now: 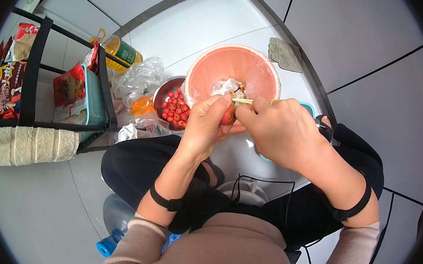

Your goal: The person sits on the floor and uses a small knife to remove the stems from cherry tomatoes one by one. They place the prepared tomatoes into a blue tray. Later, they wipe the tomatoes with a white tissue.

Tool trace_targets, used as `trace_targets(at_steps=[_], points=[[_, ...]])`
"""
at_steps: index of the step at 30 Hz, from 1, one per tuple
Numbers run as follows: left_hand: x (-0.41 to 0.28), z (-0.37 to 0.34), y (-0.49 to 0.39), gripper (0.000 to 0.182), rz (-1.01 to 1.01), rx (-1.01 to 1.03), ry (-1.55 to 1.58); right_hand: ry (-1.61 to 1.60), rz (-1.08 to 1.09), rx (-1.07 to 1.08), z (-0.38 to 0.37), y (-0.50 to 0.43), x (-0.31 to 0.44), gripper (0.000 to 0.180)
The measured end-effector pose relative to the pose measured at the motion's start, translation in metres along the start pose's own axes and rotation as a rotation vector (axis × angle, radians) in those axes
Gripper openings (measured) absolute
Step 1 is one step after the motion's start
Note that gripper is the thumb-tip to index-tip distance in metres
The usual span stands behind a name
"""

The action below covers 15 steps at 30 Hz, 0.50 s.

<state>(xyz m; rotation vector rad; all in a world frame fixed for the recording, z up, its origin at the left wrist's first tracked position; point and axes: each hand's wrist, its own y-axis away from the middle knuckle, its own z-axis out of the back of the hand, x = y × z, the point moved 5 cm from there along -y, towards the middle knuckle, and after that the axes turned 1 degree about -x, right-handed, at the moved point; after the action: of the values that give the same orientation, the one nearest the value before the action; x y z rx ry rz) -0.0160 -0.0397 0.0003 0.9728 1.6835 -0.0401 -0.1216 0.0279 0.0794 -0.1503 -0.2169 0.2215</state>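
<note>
A red hawthorn-like fruit [228,116] is held in the fingers of my left hand [205,122]. My right hand [288,132] grips a thin pale-yellow stick [242,101], possibly more than one, whose far end meets my left thumb just above the fruit. My right fingertips are close to the fruit; whether they touch it is hard to tell. Beneath both hands stands a pink plastic bin [234,59] lined with a clear bag, with crumpled plastic and brown scraps inside. To its left, a metal bowl [161,89] holds several small red fruits [176,108].
Clear plastic bags [141,78] and a cooking-oil bottle [122,52] lie left of the bowl. A black rack [32,80] holds food packets and a teal basket [94,98]; a towel [28,145] hangs there. Behind the bin is a folded cloth [285,55]. A large water bottle [117,217] lies near my left elbow.
</note>
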Motion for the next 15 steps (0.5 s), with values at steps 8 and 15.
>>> trace_targets(at_steps=[8, 15], points=[[0.000, -0.004, 0.001, 0.029, -0.112, -0.029, -0.075, -0.222, -0.128, 0.142, -0.003, 0.003, -0.009, 0.013], [-0.001, -0.007, 0.002, 0.027, -0.200, 0.036, -0.062, -0.397, -0.157, 0.118, -0.005, 0.004, -0.013, 0.002]])
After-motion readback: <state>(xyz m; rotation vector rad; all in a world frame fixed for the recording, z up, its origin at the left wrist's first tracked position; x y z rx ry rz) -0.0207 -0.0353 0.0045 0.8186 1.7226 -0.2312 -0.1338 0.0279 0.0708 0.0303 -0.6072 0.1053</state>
